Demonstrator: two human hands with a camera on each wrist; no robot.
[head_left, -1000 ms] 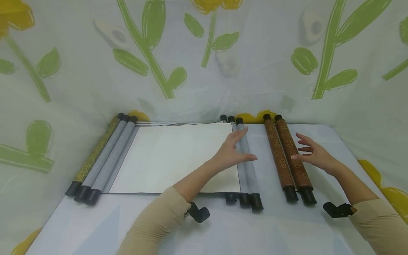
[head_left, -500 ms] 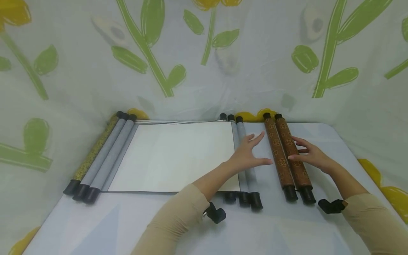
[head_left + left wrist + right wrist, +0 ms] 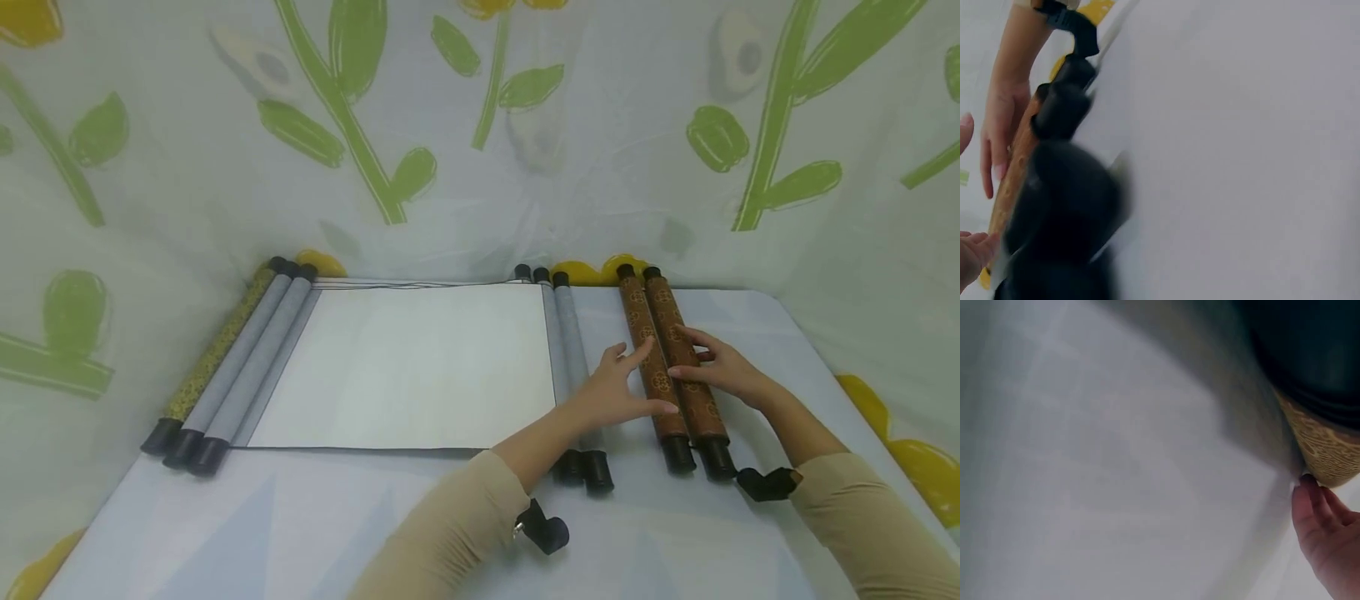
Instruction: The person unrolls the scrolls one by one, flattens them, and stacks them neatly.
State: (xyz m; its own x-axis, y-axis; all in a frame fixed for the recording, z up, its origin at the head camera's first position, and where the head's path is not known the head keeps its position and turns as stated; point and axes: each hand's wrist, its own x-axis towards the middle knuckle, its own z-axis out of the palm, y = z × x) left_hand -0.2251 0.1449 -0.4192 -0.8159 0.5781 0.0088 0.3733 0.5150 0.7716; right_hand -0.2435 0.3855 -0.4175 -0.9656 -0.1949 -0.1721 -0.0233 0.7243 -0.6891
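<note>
Two brown patterned scroll rolls with black end knobs lie side by side at the right of the head view. My right hand (image 3: 723, 367) touches the right brown roll (image 3: 705, 408), thumb across its top and fingers along its outer side. In the right wrist view, straight fingertips (image 3: 1305, 494) meet the lower edge of the patterned roll (image 3: 1329, 453). Over the left brown roll (image 3: 639, 317), my left hand (image 3: 617, 396) spreads its thumb and index finger wide, holding nothing. The left wrist view has the right hand (image 3: 1004, 119) alongside the brown roll (image 3: 1009, 194).
Left of the brown rolls a blank white scroll sheet (image 3: 420, 367) lies unrolled. Grey rolls (image 3: 262, 358) and a yellow patterned roll (image 3: 213, 367) flank its left side; more grey rolls (image 3: 572, 333) lie at its right. A flower-printed curtain (image 3: 600, 167) hangs behind the table.
My left hand has travelled right, from over the grey rolls to over the left brown roll. The right hand has shifted slightly left, onto the right brown roll. The scrolls have stayed put.
</note>
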